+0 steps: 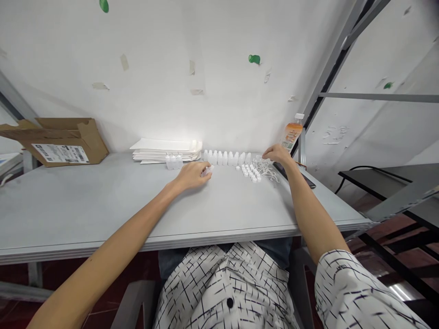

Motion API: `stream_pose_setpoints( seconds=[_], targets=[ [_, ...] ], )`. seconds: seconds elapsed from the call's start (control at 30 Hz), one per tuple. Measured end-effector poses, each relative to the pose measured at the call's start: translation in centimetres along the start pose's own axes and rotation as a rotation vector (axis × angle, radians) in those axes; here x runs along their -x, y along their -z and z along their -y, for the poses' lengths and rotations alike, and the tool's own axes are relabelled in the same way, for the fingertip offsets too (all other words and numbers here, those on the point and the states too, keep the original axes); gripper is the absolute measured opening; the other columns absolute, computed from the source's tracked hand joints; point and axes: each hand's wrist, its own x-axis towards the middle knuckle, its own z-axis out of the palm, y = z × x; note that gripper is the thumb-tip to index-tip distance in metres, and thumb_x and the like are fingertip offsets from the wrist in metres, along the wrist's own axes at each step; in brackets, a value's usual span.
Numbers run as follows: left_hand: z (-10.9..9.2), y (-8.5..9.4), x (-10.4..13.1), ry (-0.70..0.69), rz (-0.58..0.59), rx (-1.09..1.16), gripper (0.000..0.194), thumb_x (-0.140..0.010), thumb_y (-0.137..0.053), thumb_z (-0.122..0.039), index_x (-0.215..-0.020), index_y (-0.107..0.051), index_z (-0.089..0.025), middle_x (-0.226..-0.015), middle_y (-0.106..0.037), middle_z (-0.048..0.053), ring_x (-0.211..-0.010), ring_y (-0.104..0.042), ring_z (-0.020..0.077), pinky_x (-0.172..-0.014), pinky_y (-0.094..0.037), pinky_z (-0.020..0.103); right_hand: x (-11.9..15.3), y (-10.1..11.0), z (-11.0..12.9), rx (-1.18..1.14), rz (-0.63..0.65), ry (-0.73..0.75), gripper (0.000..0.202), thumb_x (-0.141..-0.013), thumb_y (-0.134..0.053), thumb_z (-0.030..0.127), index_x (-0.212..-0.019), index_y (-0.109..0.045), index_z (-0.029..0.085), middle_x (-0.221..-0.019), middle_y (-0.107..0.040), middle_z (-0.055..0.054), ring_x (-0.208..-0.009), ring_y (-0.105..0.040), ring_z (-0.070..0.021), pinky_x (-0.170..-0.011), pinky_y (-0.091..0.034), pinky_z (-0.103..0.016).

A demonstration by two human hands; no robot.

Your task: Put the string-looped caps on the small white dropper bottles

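My left hand is closed around a small translucent plastic bottle just above the tabletop; the fingers hide part of it. My right hand reaches down to the back edge of a tangled pile of thin white strands. Its fingertips are drawn together there, and whatever is between them is too small to make out. Along the wall stands a row of small translucent bottles. Several white caps lie in a group left of the strands. A few bottles with thin pieces on top stand left of my left hand.
A stack of white sheets or envelopes lies against the wall. At the far left is an open cardboard box. An orange-labelled drink bottle and a dark flat object are beyond my right hand. Metal posts border the right side.
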Motion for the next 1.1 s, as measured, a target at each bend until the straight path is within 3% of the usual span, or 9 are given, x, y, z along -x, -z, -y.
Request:
stream_pose_setpoints(
  seconds=[0.2, 0.37, 0.5, 0.63, 0.73, 0.83, 1.1],
  targets=[
    [0.0, -0.1, 0.0, -0.007, 0.004, 0.004, 0.040, -0.085, -0.047, -0.038, -0.113, -0.068, -0.019, -0.088, -0.070, 0.006, -0.084, -0.064, 0.0249, -0.067, -0.043, 0.032, 0.0, 0.2, 0.0, -0.206, -0.142, 0.004, 0.025, -0.072, -0.069, 0.024, -0.091, -0.082, 0.014, -0.065, -0.068, -0.006, -0.068, -0.065, -0.0197, -0.065, -0.047, -0.028],
    [0.2, -0.3, -0.1, -0.019, 0.000, -0.003, 0.039, -0.085, -0.048, -0.038, -0.113, -0.068, -0.019, -0.088, -0.071, 0.006, -0.084, -0.064, 0.0247, -0.068, -0.044, 0.032, 0.1, -0.1, -0.1, -0.253, -0.141, -0.009, 0.023, -0.068, -0.070, 0.024, -0.084, -0.081, 0.013, -0.056, -0.064, -0.005, -0.062, -0.063, -0.0187, -0.062, -0.046, -0.028],
    [0.3, -0.4, -0.1, -0.031, 0.002, -0.009, 0.038, -0.085, -0.048, -0.037, -0.113, -0.068, -0.020, -0.089, -0.071, 0.006, -0.085, -0.064, 0.0250, -0.068, -0.044, 0.032, 0.5, -0.1, 0.5, -0.327, -0.182, 0.034, 0.022, -0.067, -0.068, 0.025, -0.080, -0.079, 0.012, -0.058, -0.065, -0.005, -0.059, -0.059, -0.0165, -0.058, -0.044, -0.027],
    [0.1, -0.3, -0.1, -0.027, 0.005, -0.007, 0.038, -0.086, -0.048, -0.037, -0.114, -0.068, -0.020, -0.089, -0.071, 0.006, -0.086, -0.064, 0.0249, -0.069, -0.044, 0.032, 1.7, 1.1, 2.2, -0.552, -0.199, 0.124, 0.018, -0.067, -0.068, 0.025, -0.075, -0.074, 0.011, -0.065, -0.068, -0.007, -0.054, -0.052, -0.0121, -0.051, -0.038, -0.025],
    [0.0, -0.2, 0.0, -0.017, 0.009, 0.005, 0.039, -0.087, -0.047, -0.037, -0.116, -0.068, -0.020, -0.091, -0.072, 0.007, -0.087, -0.065, 0.0250, -0.070, -0.045, 0.033, 3.0, 2.1, 4.0, -0.719, -0.123, 0.193, 0.017, -0.067, -0.069, 0.025, -0.077, -0.071, 0.012, -0.076, -0.071, -0.010, -0.054, -0.047, -0.0096, -0.046, -0.031, -0.023],
    [-0.1, -0.2, 0.0, -0.013, 0.012, 0.035, 0.042, -0.088, -0.046, -0.038, -0.121, -0.066, -0.019, -0.096, -0.072, 0.008, -0.087, -0.065, 0.0249, -0.072, -0.046, 0.034, 4.4, 2.4, 5.7, -0.794, 0.051, 0.331, 0.016, -0.066, -0.072, 0.026, -0.076, -0.071, 0.013, -0.078, -0.071, -0.009, -0.056, -0.045, -0.0089, -0.045, -0.026, -0.022],
    [-0.2, -0.3, -0.1, -0.037, 0.009, 0.099, 0.043, -0.089, -0.050, -0.039, -0.124, -0.065, -0.020, -0.109, -0.073, 0.006, -0.091, -0.065, 0.0232, -0.077, -0.048, 0.035, 7.9, -0.3, 10.0, -0.746, 0.440, 0.562, 0.019, -0.067, -0.076, 0.030, -0.076, -0.072, 0.014, -0.068, -0.065, -0.003, -0.054, -0.046, -0.0089, -0.050, -0.032, -0.025]
  ],
)
